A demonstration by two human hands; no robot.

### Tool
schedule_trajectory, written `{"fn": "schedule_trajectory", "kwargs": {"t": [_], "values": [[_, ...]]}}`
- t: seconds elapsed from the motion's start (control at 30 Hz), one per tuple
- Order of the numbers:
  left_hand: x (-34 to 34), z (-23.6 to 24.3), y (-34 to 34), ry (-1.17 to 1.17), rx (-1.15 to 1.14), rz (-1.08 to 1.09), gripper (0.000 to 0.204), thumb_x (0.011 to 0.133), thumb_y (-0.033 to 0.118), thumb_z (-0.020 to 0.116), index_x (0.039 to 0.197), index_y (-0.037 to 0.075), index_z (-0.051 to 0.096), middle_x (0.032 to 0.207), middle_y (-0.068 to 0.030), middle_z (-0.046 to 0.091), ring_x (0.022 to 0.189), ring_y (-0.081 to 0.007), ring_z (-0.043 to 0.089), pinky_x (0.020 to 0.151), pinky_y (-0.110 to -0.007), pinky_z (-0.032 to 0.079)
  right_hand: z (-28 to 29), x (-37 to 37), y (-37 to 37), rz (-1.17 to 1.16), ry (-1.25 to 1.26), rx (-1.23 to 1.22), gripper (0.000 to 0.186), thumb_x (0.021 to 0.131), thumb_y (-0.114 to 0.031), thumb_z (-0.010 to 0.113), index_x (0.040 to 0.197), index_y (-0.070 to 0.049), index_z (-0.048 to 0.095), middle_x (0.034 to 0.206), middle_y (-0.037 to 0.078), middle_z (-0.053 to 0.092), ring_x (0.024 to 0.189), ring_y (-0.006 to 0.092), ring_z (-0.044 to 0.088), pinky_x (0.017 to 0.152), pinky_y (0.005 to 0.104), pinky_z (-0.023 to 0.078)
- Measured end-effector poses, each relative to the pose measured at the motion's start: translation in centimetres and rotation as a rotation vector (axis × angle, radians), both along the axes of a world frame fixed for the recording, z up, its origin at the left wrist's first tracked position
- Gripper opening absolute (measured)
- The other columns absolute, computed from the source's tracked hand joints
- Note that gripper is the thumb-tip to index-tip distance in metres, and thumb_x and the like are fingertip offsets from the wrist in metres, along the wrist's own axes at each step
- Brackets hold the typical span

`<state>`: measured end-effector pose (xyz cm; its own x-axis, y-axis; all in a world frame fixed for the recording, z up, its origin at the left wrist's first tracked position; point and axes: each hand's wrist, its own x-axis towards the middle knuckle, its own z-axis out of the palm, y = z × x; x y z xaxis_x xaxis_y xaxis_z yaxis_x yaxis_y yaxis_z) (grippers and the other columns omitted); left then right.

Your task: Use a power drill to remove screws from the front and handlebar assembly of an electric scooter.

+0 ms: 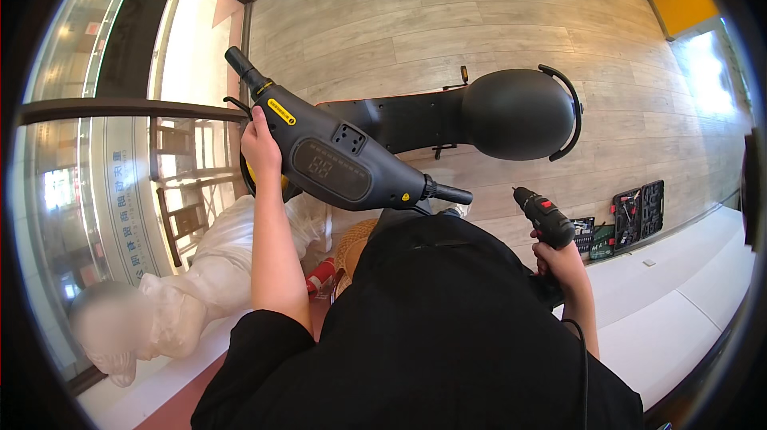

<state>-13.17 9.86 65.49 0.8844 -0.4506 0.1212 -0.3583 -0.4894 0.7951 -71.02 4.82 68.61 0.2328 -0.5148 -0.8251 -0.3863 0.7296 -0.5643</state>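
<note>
A black electric scooter stands in front of me, its wide handlebar console (335,160) slanting across the middle. The console carries a dark oval display and a yellow label near the left grip. My left hand (261,145) holds the console's left edge, close to the brake lever (236,102); some of its fingers are hidden underneath. In my right hand (559,260) is a black and red cordless drill (545,216), gripped by its handle, its tip pointing up and left, apart from the scooter. Behind the console lies the rounded black seat (518,114) with a curved rear rail.
An open tool case (637,214) with bits and tools lies on the wood floor (447,14) at right, beside a white ledge (671,278). At left are a white statue (188,302) and framed glass doors (128,110). A red cylinder (320,276) stands near my left elbow.
</note>
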Motion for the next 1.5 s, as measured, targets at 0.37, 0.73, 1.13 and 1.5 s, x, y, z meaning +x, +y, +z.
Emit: {"fn": "schedule_trajectory", "kwargs": {"t": [0.37,0.73,1.13,1.5], "values": [[-1.2,3.6,-1.4,0.395,-0.091,0.009,0.053,0.098,0.051,0.062,0.079,0.002,0.067,0.074,-0.0008,0.064,0.066,-0.0105,0.055,0.062,-0.027,0.044,0.2,0.8,-0.5,0.025,-0.018,-0.043,0.025,0.084,-0.001,0.063,0.109,-0.001,0.059,0.065,0.000,0.053,0.047,0.0099,0.052,0.046,0.0274,0.044],[-2.6,2.7,0.8,0.464,-0.303,-0.101,0.046,0.102,0.046,0.057,0.098,0.001,0.065,0.091,-0.0054,0.069,0.081,-0.0123,0.065,0.076,-0.026,0.052,-0.5,1.7,-1.1,0.027,-0.030,-0.025,0.027,0.083,-0.002,0.063,0.110,-0.002,0.059,0.064,0.000,0.053,0.046,0.0104,0.052,0.046,0.0279,0.045],[-4.6,6.7,-2.5,0.510,-0.231,-0.031,0.044,0.102,0.041,0.060,0.084,0.001,0.064,0.080,-0.0024,0.064,0.072,-0.0100,0.055,0.068,-0.027,0.047,0.7,3.0,-0.6,0.013,0.010,-0.023,0.027,0.084,-0.002,0.064,0.110,-0.002,0.059,0.064,0.001,0.052,0.045,0.0113,0.051,0.046,0.0284,0.045],[-9.5,10.3,-9.0,0.079,-0.063,-0.282,0.052,0.099,0.043,0.061,0.075,-0.003,0.056,0.064,-0.0158,0.058,0.060,-0.0263,0.055,0.061,-0.040,0.045,1.9,4.4,-0.6,0.014,0.040,-0.024,0.029,0.083,-0.002,0.063,0.111,-0.002,0.058,0.065,0.000,0.052,0.047,0.0107,0.051,0.045,0.0285,0.043]]}}
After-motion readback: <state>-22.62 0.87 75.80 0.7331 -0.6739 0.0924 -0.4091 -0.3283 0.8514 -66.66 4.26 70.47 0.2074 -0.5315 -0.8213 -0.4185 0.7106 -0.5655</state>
